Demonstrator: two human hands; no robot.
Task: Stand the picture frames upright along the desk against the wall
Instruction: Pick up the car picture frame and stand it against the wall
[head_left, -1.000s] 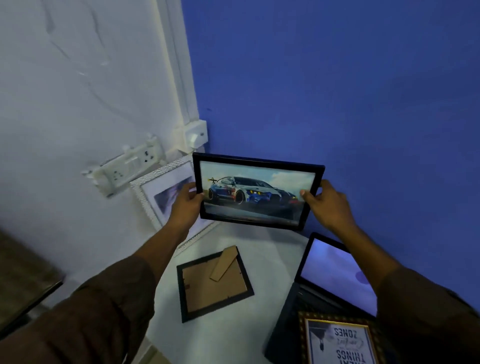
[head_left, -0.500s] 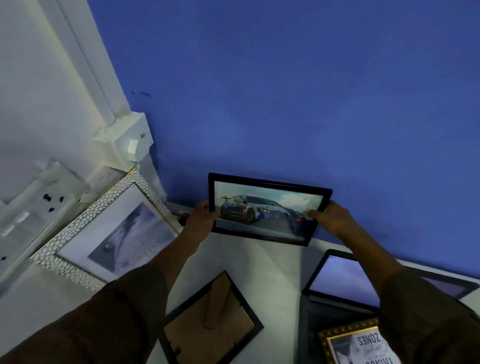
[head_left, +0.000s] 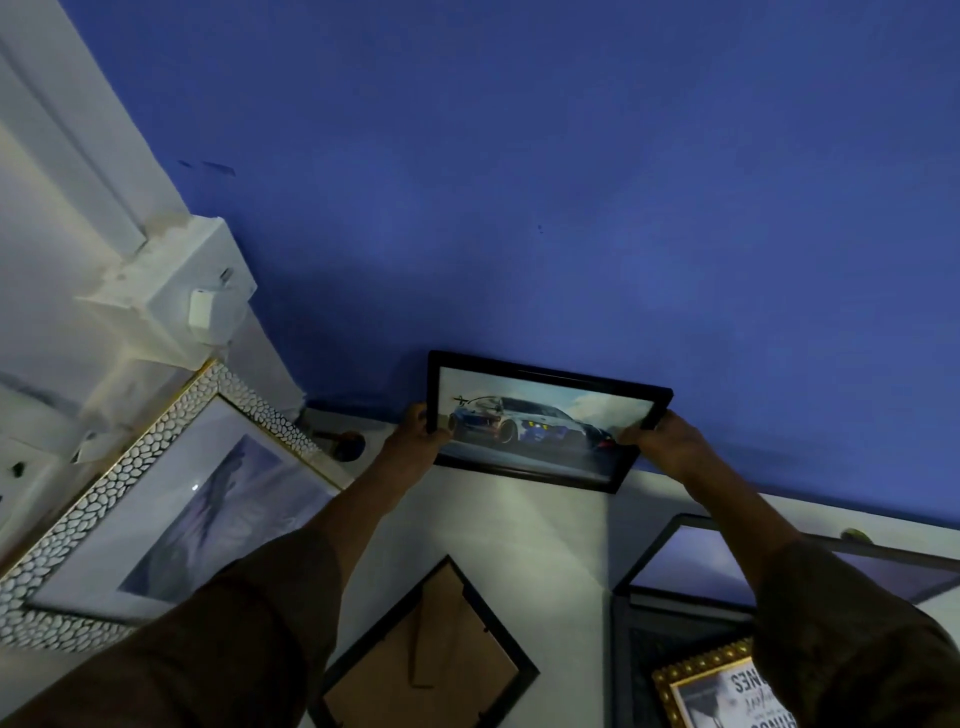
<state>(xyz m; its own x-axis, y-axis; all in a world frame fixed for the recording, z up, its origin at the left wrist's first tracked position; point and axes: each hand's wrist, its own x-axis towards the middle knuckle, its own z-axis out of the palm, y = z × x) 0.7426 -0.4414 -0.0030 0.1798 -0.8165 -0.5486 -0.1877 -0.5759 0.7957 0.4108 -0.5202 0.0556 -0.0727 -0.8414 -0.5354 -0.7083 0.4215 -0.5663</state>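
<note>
Against the blue wall (head_left: 571, 182): the worktop (head_left: 519, 530) runs along its foot, white and smooth, so a frame's bottom edge could skid on it if it leans too far.
White pebbled frame (head_left: 156, 499): largest in view, at the left, propped at a slant in the corner below a wall switch box (head_left: 192, 306); it looks the heaviest, best taken by both side rails.
Dark glazed frame (head_left: 696, 561): lies flat at the right, partly under the right sleeve; its glass reflects the wall, so I judge it fragile and slick on the face.
Face-down frame (head_left: 431, 660): lies flat near the front edge, its brown backing board and folded stand leg upward; light and stiff by the look of it, and the leg would prop it.
Gold-edged frame (head_left: 701, 691): lower right, flat, with printed words; only a part shows.
Car picture frame (head_left: 540, 421): thin black rails, glazed, held with its bottom edge at or just above the worktop beside the wall; I cannot tell whether it touches. Light, rigid, breakable at the glass.
Left hand (head_left: 415, 441): grip pinching the frame's left rail, thumb on the front.
Right hand (head_left: 670, 447): grip pinching the right rail near the upper corner.
Hold advice: keep to the rails, fingers off the glass.
</note>
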